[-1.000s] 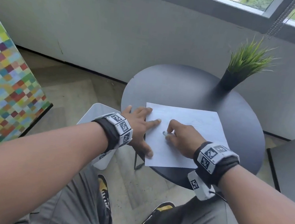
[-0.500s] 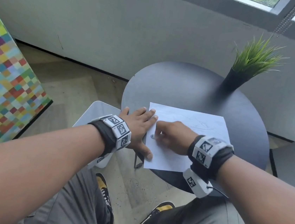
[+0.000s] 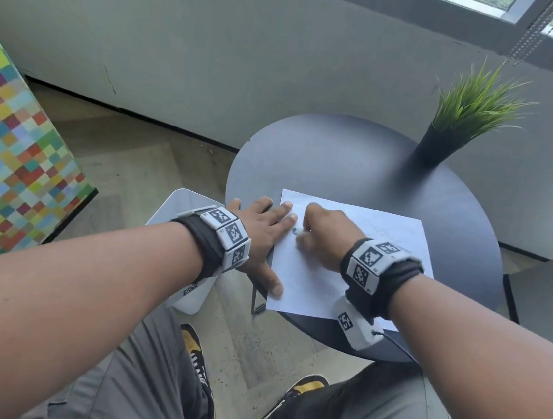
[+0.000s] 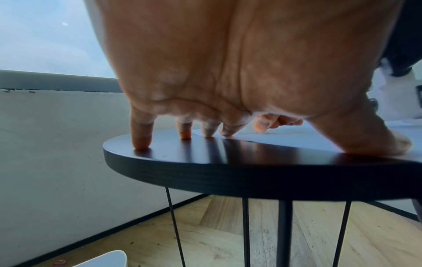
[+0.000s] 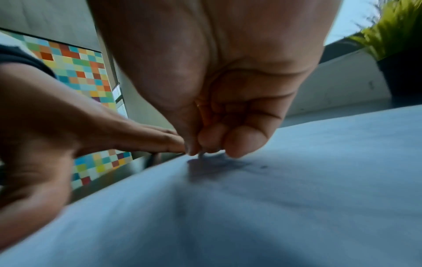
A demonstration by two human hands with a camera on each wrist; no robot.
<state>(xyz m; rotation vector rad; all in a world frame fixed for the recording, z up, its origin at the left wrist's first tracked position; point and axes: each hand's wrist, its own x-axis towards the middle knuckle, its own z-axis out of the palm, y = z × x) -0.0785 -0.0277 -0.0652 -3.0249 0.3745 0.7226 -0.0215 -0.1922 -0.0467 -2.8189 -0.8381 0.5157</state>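
- Person seated at a round dark bench [image 3: 341, 168]; head view looks down over both forearms.
- Sheet of paper [image 3: 311, 289] lies flat on the near-left part of the bench, its near-left corner at the bench rim.
- Left hand [image 3: 258, 231]: fingers [image 4: 141, 137] straight and spread, tips pressing down. The outer fingertips rest on bare bench, the inner ones on the sheet's left edge. The thumb sits at the near rim on the sheet's edge. It grips nothing.
- Right hand [image 3: 325, 239]: rests on the sheet just beside the left fingertips, its fingers [image 5: 242, 142] curled and pinching a small pale object [image 3: 296, 232].
- Only the object's tip shows, so I cannot tell what kind of thing it is. In the right wrist view the tip touches the paper.
- Dark smudge [image 5: 217, 162] on the paper directly under that tip.
- Faint thin lines on the sheet's far right; too faint to read.
- Plant [image 3: 469, 104] with grassy green blades stands upright in a dark pot [image 3: 433, 148] at the far right of the bench, well apart from the sheet.
- Chequered panel [image 3: 8, 161] stands at the left on the floor.
- White seat [image 3: 178, 208] just left of the bench, under the left wrist.
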